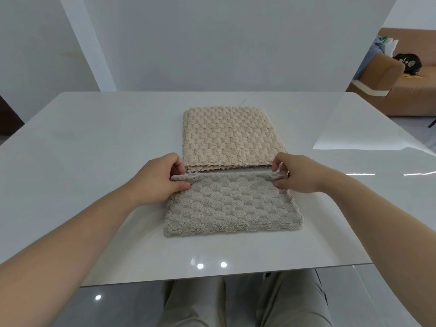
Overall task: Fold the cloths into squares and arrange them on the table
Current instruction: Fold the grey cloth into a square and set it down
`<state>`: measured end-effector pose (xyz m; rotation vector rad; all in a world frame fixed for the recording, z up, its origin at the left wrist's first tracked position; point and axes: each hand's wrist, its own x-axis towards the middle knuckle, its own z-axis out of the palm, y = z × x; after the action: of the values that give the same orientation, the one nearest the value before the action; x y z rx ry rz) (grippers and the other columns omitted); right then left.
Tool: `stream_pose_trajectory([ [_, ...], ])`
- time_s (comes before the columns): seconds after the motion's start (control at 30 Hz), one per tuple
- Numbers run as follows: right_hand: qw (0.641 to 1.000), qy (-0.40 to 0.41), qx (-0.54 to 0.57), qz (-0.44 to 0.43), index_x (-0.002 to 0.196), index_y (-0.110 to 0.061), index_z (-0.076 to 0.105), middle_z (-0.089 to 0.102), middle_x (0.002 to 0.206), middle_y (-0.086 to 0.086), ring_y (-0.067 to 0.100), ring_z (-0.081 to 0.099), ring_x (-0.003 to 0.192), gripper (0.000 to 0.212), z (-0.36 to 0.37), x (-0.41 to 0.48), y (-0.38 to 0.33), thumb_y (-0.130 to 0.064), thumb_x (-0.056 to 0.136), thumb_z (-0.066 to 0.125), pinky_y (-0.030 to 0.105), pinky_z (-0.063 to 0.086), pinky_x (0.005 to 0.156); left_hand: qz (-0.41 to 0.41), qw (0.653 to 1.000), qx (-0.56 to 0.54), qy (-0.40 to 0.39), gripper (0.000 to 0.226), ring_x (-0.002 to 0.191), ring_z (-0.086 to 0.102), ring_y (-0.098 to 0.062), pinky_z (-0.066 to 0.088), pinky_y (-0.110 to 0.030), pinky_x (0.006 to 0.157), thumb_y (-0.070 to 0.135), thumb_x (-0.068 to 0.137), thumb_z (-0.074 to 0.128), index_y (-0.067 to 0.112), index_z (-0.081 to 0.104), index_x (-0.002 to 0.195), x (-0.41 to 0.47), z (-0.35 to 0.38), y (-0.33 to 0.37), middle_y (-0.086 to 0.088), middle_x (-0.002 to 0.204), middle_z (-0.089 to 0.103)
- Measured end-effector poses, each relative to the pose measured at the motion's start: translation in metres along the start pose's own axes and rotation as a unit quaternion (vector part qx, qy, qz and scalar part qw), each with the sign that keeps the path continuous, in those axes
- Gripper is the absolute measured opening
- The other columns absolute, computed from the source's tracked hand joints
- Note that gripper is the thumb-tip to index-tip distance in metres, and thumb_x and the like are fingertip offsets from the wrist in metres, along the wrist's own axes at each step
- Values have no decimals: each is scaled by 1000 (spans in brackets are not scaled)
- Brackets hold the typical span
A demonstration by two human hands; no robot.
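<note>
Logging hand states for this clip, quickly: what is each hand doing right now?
Left hand: pinches the far left corner of the grey cloth.
Right hand: pinches the grey cloth's far right corner.

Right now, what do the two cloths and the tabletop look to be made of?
The grey cloth and the beige cloth: likely plush microfibre or terry, matte, with fuzzy raised checks. The table: hard, glossy white, perhaps stone or glass; it mirrors lights.
</note>
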<state>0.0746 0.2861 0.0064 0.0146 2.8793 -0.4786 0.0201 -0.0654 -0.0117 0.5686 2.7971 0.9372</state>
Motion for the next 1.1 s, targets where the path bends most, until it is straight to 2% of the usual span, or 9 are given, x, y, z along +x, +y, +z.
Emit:
stream_pose_trajectory([
  [0.07,1000,-5,-5,6,111,-29,59,61,95,-7,16,60,87,35,-6,0,0,-31,82,78,32,49,77,5,1000,-25,-7,37,83,61,-15,45,-28,73,22,74,89,33,63,97,-1,-8,2,9,92,65],
  [0.17,1000,0,-19,9,99,-26,69,64,89,-9,15,61,87,25,-17,-1,0,-35,79,82,28,46,73,5,999,-31,-20,36,80,62,-13,46,-24,75,18,71,91,35,74,98,-1,-20,7,8,88,67],
  [0.37,1000,-20,0,0,80,-24,71,72,68,-6,6,63,66,16,-43,-18,-8,-37,80,81,27,49,65,-45,993,-97,-53,20,54,55,-10,44,-23,47,5,68,91,16,77,76,-7,-44,27,1,66,70],
  [0.5,999,-40,22,-7,87,-20,66,73,67,-10,7,66,63,18,-62,-38,-19,-35,87,74,31,46,66,-65,994,-79,-37,16,47,59,-13,47,-28,52,5,76,84,9,69,81,-12,-59,42,0,73,73],
  [0.63,994,11,105,-9,95,-13,61,76,75,-2,15,72,64,14,-79,-60,-30,-23,93,70,32,51,62,-40,991,-122,23,16,61,73,-24,57,-36,64,-1,81,79,4,63,83,-23,-74,57,-12,90,76],
  [0.73,981,93,171,-23,94,-10,61,77,79,-1,17,76,75,9,-81,-81,-32,-15,92,69,37,58,69,7,992,-85,98,15,63,67,-3,47,-27,60,4,81,79,10,65,81,-38,-76,66,3,86,77],
  [0.9,975,200,89,-25,82,-31,63,73,89,-9,13,65,71,12,-31,-107,-18,-27,86,74,31,54,63,116,980,-39,157,22,82,68,-1,54,-17,73,12,76,83,20,62,75,-78,-28,51,13,93,73],
  [1.0,984,150,92,-22,84,-36,58,73,106,-6,11,68,87,18,22,-117,-3,-25,88,72,33,57,82,163,980,13,115,25,95,68,-9,57,-30,78,14,78,81,22,58,75,-94,15,26,10,94,67],
  [1.1,988,137,65,-26,94,-23,64,70,121,-4,18,66,107,15,59,-123,6,-12,87,69,32,50,98,162,982,34,93,25,107,64,-8,56,-31,82,16,84,78,24,56,75,-105,42,9,11,97,65],
])
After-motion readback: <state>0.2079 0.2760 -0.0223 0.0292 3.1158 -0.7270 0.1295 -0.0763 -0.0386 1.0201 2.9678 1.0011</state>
